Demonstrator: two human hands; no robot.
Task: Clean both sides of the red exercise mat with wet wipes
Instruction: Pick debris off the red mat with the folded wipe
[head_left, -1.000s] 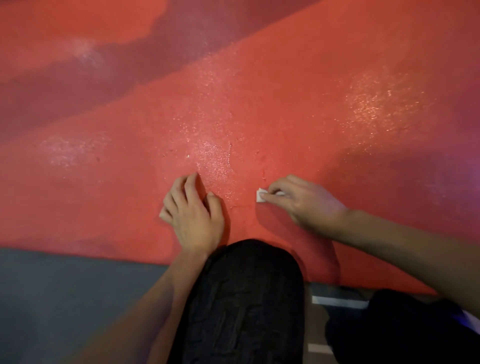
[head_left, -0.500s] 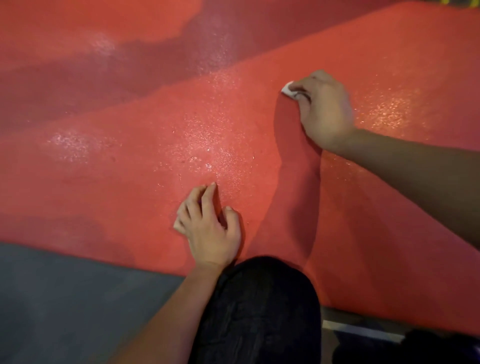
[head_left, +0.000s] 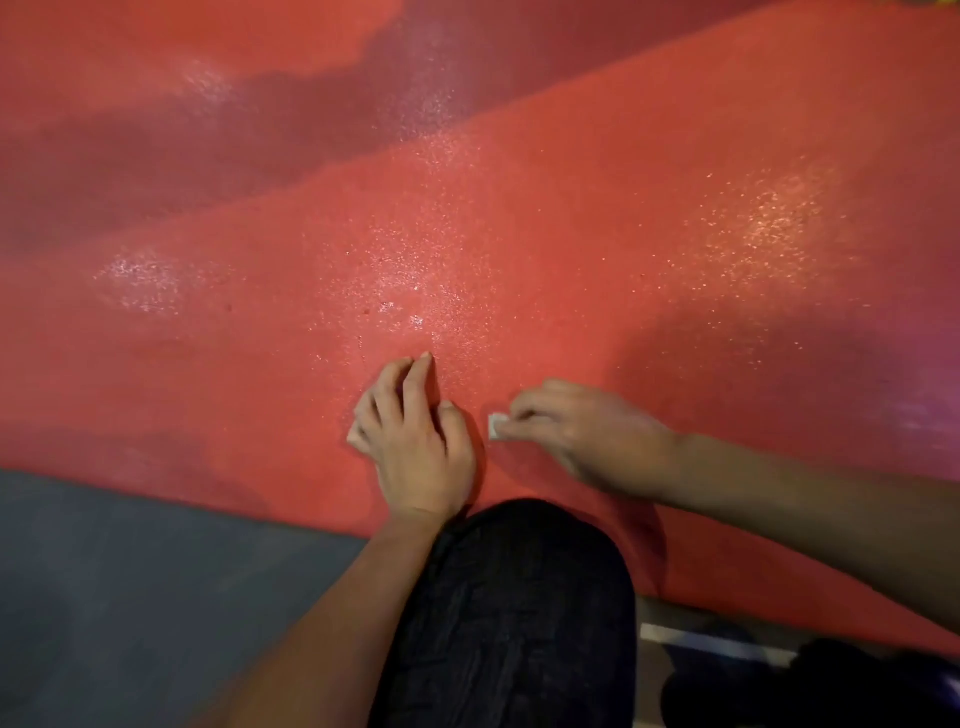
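Pinching a folded wet wipe (head_left: 496, 427), the right hand (head_left: 582, 436) rubs the red mat (head_left: 571, 234) beside the bracing, relaxed left hand (head_left: 415, 436); so small a wipe could skip patches.

My left hand (head_left: 415, 441) rests on the mat (head_left: 571, 234), just left of my right hand (head_left: 582, 436), which holds a wipe (head_left: 496, 427); my knee (head_left: 519, 597) lies nearer, floor (head_left: 130, 597) to its left.
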